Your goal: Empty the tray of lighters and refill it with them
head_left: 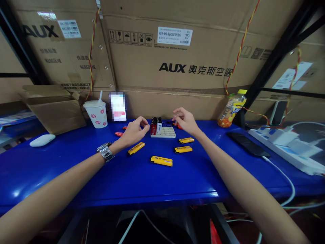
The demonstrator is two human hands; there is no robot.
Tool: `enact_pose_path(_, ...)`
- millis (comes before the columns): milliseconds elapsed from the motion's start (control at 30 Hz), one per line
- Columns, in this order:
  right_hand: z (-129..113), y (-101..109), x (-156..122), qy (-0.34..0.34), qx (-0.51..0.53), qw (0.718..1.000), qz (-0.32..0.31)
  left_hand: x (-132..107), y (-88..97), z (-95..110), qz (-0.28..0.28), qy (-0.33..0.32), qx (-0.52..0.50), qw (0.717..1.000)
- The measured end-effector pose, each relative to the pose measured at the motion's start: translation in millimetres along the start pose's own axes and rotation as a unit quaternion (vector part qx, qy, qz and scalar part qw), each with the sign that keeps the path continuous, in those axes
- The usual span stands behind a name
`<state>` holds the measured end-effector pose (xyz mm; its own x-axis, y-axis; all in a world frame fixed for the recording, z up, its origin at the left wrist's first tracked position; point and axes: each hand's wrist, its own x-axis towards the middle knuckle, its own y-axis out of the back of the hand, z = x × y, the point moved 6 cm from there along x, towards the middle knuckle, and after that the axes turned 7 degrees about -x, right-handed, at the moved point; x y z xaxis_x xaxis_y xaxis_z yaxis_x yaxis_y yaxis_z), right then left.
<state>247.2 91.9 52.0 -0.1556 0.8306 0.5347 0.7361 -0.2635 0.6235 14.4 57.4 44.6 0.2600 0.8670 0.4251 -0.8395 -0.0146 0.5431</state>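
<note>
A pale slotted tray stands on the blue table. Red lighters and a white lighter, upright with black tops, fill its left end. Left of the tray hovers my left hand, fingers loosely bent, no object visible in it. My right hand is raised behind the tray's right side, fingers curved and apart, close to an orange-red lighter partly hidden below it. Several yellow lighters lie flat in front. Red lighters lie beside my left hand; something blue lies behind the tray.
Along the back are a paper bag, a white cup with a straw, a lit phone and a drink bottle. A white case lies left. A dark phone and a power strip lie right.
</note>
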Motion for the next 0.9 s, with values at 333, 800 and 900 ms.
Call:
enact_pose_path(333, 95, 59, -25, -0.381, -0.416, 0.809, -0.167, 0, -0.3, 3, -0.008, -0.009, 0.053, 0.999)
enact_pose_path(800, 49, 48, 6, -0.109, -0.28, 0.954, 0.007, 0, -1.8, 5, -0.012, -0.033, 0.067, 0.997)
enact_pose_path(900, 37, 40, 6, -0.085, -0.136, 0.987, 0.032, -1, -3.2, 5, -0.017, -0.041, 0.056, 0.997)
